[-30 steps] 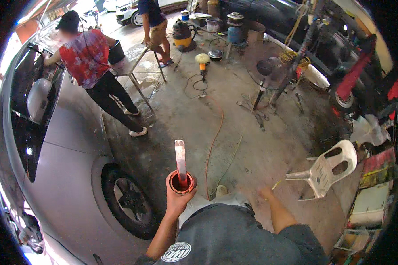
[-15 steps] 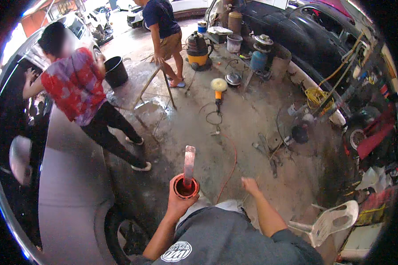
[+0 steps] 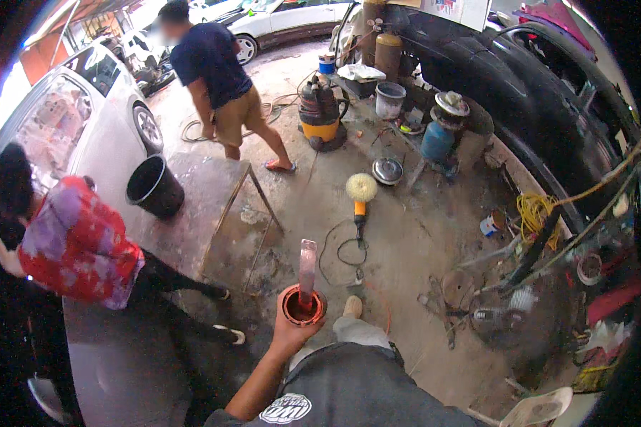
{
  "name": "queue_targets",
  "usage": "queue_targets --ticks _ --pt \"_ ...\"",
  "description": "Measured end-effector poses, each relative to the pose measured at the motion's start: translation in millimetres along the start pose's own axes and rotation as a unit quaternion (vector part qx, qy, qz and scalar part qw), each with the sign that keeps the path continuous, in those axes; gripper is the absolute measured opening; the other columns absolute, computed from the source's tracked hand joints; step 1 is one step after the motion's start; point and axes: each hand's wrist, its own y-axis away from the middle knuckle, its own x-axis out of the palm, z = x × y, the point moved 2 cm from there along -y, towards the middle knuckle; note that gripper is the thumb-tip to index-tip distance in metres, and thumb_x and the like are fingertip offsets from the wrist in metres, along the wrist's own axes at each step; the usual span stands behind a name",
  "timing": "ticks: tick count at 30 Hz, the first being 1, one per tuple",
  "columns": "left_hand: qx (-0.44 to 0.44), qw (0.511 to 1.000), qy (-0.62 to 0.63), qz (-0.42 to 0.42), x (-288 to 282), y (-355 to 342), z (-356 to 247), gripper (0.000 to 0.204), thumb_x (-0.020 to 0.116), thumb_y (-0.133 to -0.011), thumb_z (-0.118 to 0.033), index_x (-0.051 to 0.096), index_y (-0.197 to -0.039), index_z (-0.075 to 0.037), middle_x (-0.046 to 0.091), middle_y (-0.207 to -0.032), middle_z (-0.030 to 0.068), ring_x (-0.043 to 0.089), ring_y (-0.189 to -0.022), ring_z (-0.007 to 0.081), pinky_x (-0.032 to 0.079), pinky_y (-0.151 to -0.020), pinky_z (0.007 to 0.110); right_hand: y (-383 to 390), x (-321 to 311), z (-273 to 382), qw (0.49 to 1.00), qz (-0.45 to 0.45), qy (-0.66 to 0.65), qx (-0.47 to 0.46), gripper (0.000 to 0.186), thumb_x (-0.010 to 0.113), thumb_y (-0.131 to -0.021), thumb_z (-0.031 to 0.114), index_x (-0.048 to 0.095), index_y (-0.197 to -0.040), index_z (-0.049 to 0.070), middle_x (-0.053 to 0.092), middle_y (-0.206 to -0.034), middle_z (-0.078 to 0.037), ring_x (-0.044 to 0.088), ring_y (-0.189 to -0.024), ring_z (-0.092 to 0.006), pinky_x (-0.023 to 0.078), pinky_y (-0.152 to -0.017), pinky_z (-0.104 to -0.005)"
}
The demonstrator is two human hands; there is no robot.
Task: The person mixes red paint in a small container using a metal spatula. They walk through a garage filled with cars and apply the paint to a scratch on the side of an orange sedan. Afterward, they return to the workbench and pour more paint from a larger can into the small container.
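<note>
One hand, the left hand (image 3: 286, 333), grips a small red can (image 3: 303, 306) with a stir stick (image 3: 307, 267) standing in it, so mixing looks started, not finished; the right hand is out of sight.

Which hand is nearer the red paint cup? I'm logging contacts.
Left. The left hand grips the red paint cup from below; the right hand is out of view.
</note>
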Motion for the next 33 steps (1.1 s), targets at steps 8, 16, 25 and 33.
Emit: queue_targets --ticks 8,16,25,33 --pt "0.007 1.000 -0.015 -0.021 4 -243 -6 0.089 0.090 -0.072 -0.003 0.039 -0.145 -0.006 0.055 -0.134 0.0092 0.056 -0.127 0.0209 0.044 -0.110 0.037 -187 -460 19 0.937 -0.275 -0.213 -0.022 0.038 0.061 -0.093 0.036 0.072 -0.107 0.003 0.074 -0.093 -0.020 0.072 -0.082 -0.0342 0.055 -0.073 -0.0517" --pt "0.000 0.998 0.007 -0.059 -63 -518 18 0.089 0.091 -0.071 -0.005 0.041 -0.144 -0.006 0.054 -0.135 0.0090 0.055 -0.126 0.0207 0.045 -0.110 0.037 -287 -927 179 0.828 -0.372 -0.386 -0.166 0.028 0.064 -0.099 0.023 0.069 -0.114 0.001 0.072 -0.091 -0.009 0.070 -0.080 -0.0181 0.055 -0.073 -0.0354" --pt "0.014 0.999 0.031 -0.011 -175 -841 14 0.089 0.091 -0.072 -0.006 0.041 -0.146 -0.006 0.052 -0.140 0.0101 0.054 -0.130 0.0214 0.044 -0.112 0.037 -383 -962 172 0.922 -0.145 -0.357 0.037 0.029 0.068 -0.094 0.028 0.074 -0.108 0.004 0.074 -0.092 -0.013 0.070 -0.078 -0.0276 0.054 -0.069 -0.0445" --pt "0.015 0.998 0.007 -0.062 -245 -1097 22 0.093 0.093 -0.070 -0.009 0.040 -0.147 -0.005 0.053 -0.139 0.0104 0.056 -0.128 0.0222 0.045 -0.111 0.037 -431 -1137 226 0.923 -0.019 -0.362 0.131 0.030 0.068 -0.092 0.030 0.074 -0.103 0.003 0.074 -0.093 -0.018 0.071 -0.083 -0.0328 0.055 -0.074 -0.0472"
